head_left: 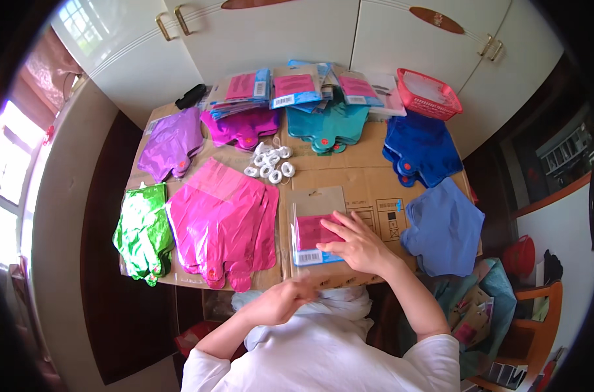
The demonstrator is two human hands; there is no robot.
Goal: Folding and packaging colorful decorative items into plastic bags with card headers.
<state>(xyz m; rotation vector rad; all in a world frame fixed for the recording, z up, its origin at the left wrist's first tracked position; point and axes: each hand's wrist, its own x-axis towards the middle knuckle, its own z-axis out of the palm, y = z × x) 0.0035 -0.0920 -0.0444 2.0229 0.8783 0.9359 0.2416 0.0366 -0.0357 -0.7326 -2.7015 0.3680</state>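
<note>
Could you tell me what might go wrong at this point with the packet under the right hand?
The flat brown card packet with a pink foil insert lies near the front edge of the cardboard-covered table; the right hand could push it off. The left hand is off the table, so nothing steadies it. The neighbouring pink foil balloon stack could get dragged.

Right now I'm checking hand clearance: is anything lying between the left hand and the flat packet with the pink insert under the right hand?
Nothing visible does. The left hand is at the cardboard's near edge, just below the packet; the right hand rests on the packet's right side, leaving its left side uncovered.
</note>
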